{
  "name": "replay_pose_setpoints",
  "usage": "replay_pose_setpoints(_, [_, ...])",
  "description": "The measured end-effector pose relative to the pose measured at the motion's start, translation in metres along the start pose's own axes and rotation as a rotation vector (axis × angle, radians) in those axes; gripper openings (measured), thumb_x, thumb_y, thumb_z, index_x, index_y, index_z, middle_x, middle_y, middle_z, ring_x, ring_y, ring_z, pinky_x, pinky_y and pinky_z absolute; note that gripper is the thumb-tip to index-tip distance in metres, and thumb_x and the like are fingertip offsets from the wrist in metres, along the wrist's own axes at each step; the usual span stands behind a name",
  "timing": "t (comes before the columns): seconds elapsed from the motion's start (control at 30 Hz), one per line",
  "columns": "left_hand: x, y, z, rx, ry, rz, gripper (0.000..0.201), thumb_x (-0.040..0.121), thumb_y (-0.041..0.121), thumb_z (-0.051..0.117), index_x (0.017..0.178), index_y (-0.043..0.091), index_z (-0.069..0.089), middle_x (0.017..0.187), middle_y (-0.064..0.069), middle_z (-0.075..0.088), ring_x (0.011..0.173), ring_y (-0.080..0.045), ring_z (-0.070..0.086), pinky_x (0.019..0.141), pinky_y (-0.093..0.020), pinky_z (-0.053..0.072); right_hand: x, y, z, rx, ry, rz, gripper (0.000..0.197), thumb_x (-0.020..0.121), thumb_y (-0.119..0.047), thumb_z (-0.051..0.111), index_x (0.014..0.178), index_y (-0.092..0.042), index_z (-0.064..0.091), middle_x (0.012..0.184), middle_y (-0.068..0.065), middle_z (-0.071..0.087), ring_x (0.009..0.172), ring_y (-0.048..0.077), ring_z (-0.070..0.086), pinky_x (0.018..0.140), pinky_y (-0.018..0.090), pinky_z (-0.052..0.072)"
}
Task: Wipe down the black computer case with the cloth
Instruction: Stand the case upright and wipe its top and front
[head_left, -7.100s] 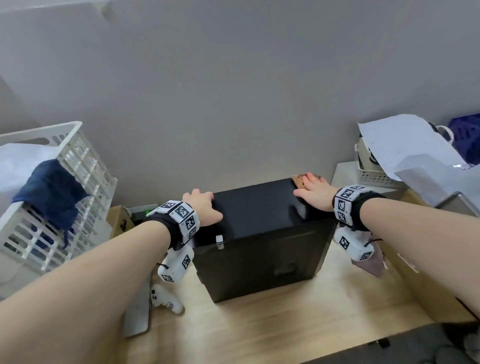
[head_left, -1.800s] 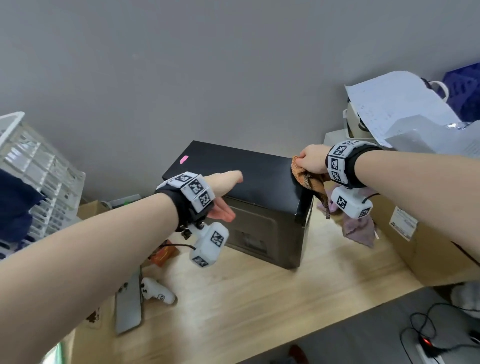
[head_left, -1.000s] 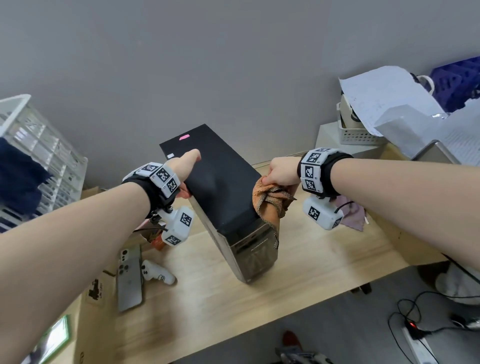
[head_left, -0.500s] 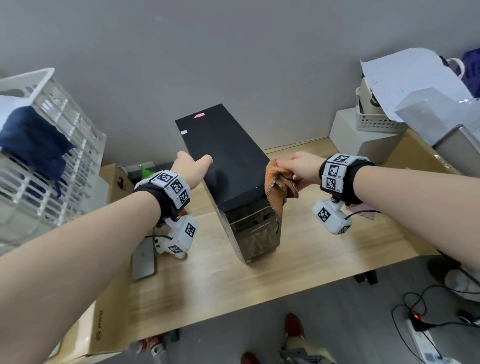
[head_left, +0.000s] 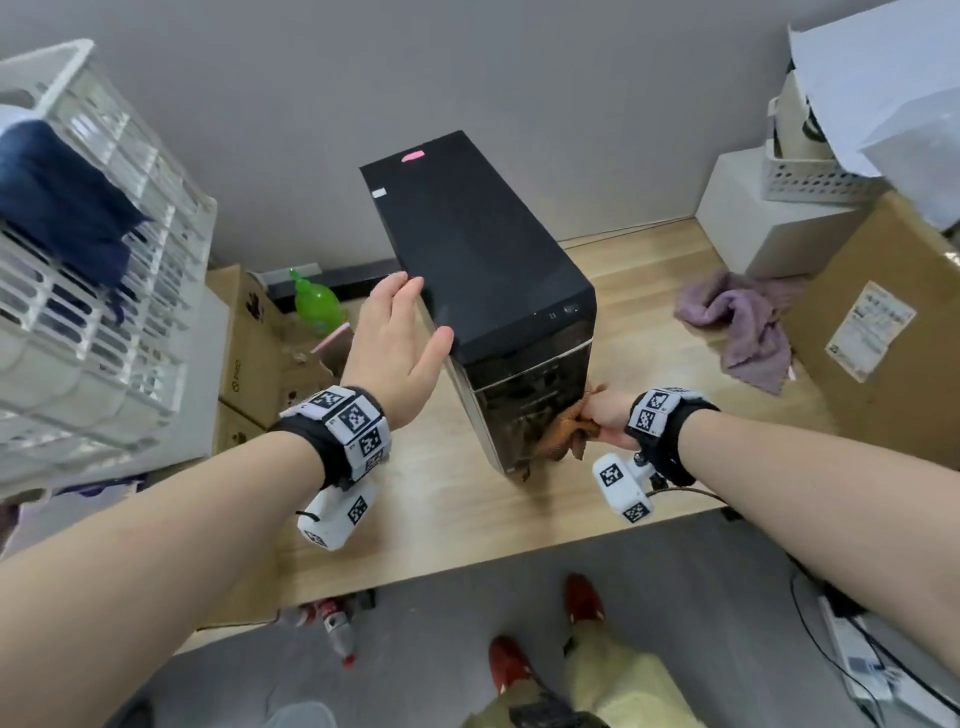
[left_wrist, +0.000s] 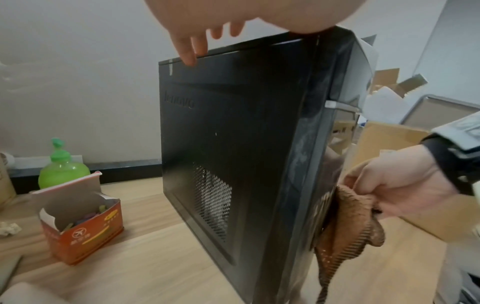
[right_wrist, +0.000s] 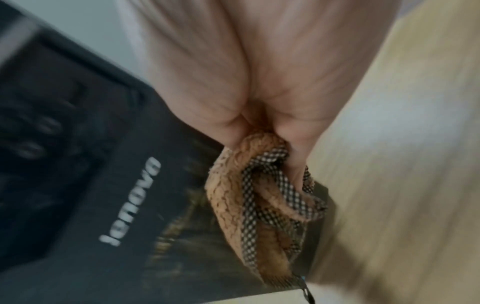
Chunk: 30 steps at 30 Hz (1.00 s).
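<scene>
The black computer case (head_left: 483, 260) stands upright on the wooden table (head_left: 426, 519), its glossy front panel (right_wrist: 109, 185) facing me. My right hand (head_left: 608, 421) grips a bunched brown cloth (head_left: 563, 434) with a checked edge and holds it against the lower front panel (left_wrist: 345, 222). My left hand (head_left: 395, 338) is flat with straight fingers, palm against the case's upper left edge; its fingertips (left_wrist: 189, 55) reach over the top rim of the left side panel (left_wrist: 221, 133).
A white plastic crate (head_left: 88, 291) with a blue garment stands at the left. A green bottle (head_left: 317, 304) and an open orange carton (left_wrist: 80, 224) sit left of the case. A purple cloth (head_left: 743, 322), cardboard box (head_left: 878, 332) and white basket (head_left: 815, 176) lie right.
My right hand has carried the cloth from the case's upper right edge down to the lower front panel. The left hand slid forward along the left top edge. The camera view shifted higher.
</scene>
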<state>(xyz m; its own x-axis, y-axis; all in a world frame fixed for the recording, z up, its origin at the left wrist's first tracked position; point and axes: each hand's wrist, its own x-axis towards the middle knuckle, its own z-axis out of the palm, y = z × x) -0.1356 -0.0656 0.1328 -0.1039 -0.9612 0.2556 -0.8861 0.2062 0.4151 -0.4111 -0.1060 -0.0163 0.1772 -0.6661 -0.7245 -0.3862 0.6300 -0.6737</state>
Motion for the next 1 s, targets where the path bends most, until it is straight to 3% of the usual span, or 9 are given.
replay_pose_setpoints(0.13, [-0.007,-0.002,0.003,-0.014,-0.042,0.062,0.064,0.097,0.047,0.032,0.153,0.017,0.031,0.163,-0.002,0.022,0.150,-0.018,0.019,0.122,-0.042,0.019,0.032,0.020,0.010,0.045,0.016,0.094,0.040,0.089,0.008,0.047,0.128,0.011,0.055,0.113,0.028,0.067,0.095,0.043,0.067,0.078,0.055,0.058])
replay_pose_setpoints(0.23, [-0.006,-0.001,0.006,-0.050,-0.033,0.048,0.062,0.097,0.044,0.034,0.152,0.016,0.032,0.162,-0.001,0.023,0.150,-0.017,0.021,0.122,-0.043,0.021,-0.002,0.002,0.019,0.023,0.020,0.118,0.036,0.101,-0.003,0.041,0.137,0.000,0.047,0.127,0.012,0.055,0.100,0.028,0.055,0.066,0.029,0.053])
replay_pose_setpoints(0.27, [-0.006,0.000,0.006,-0.057,-0.031,0.045,0.062,0.096,0.043,0.034,0.152,0.015,0.032,0.162,-0.002,0.023,0.149,-0.016,0.021,0.122,-0.043,0.022,-0.007,0.000,0.020,0.010,0.007,0.126,0.034,0.103,-0.006,0.038,0.136,-0.002,0.047,0.127,0.012,0.054,0.100,0.026,0.053,0.066,0.028,0.051])
replay_pose_setpoints(0.33, [-0.005,0.002,0.008,-0.078,-0.033,0.044,0.062,0.096,0.041,0.034,0.152,0.012,0.031,0.162,-0.002,0.021,0.149,-0.017,0.022,0.121,-0.043,0.023,0.013,0.009,0.018,-0.060,-0.014,0.139,0.023,0.101,-0.009,0.040,0.121,-0.003,0.052,0.115,0.011,0.056,0.097,0.028,0.053,0.075,0.031,0.052])
replay_pose_setpoints(0.43, [-0.002,0.005,0.008,-0.096,-0.022,0.036,0.062,0.095,0.038,0.035,0.150,0.009,0.033,0.160,-0.006,0.023,0.148,-0.018,0.023,0.120,-0.041,0.024,0.052,0.036,0.011,0.119,-0.018,0.271,0.044,0.084,-0.012,0.049,0.126,0.002,0.053,0.106,0.020,0.069,0.100,0.040,0.065,0.090,0.063,0.050])
replay_pose_setpoints(0.63, [0.016,0.003,-0.005,-0.015,-0.010,0.161,0.057,0.087,0.037,0.047,0.131,0.001,0.048,0.139,-0.016,0.042,0.133,-0.031,0.038,0.112,-0.047,0.033,0.006,0.004,0.024,0.478,0.001,0.244,0.037,0.105,-0.019,0.037,0.135,0.000,0.048,0.107,0.022,0.068,0.092,0.038,0.068,0.093,0.057,0.052])
replay_pose_setpoints(0.77, [0.029,0.006,-0.006,0.027,-0.030,0.207,0.064,0.085,0.039,0.047,0.132,-0.004,0.045,0.136,-0.020,0.045,0.130,-0.035,0.038,0.112,-0.048,0.032,-0.016,-0.032,0.003,0.576,-0.122,0.261,0.037,0.106,-0.011,0.028,0.125,0.007,0.054,0.100,0.030,0.070,0.077,0.046,0.072,0.054,0.051,0.058])
replay_pose_setpoints(0.83, [0.033,0.008,-0.005,0.045,-0.045,0.209,0.068,0.086,0.040,0.046,0.137,-0.004,0.042,0.138,-0.021,0.043,0.133,-0.036,0.036,0.115,-0.046,0.028,-0.030,-0.048,-0.003,0.661,-0.171,0.205,0.038,0.106,-0.009,0.026,0.124,0.011,0.052,0.104,0.033,0.069,0.081,0.049,0.071,0.054,0.051,0.059])
replay_pose_setpoints(1.0, [0.032,0.007,-0.001,0.071,-0.057,0.210,0.069,0.086,0.042,0.040,0.140,-0.002,0.039,0.141,-0.020,0.039,0.133,-0.035,0.034,0.115,-0.044,0.026,-0.040,-0.049,0.007,0.695,-0.112,0.245,0.037,0.107,-0.010,0.024,0.104,0.010,0.055,0.076,0.031,0.070,0.056,0.046,0.069,0.038,0.052,0.052])
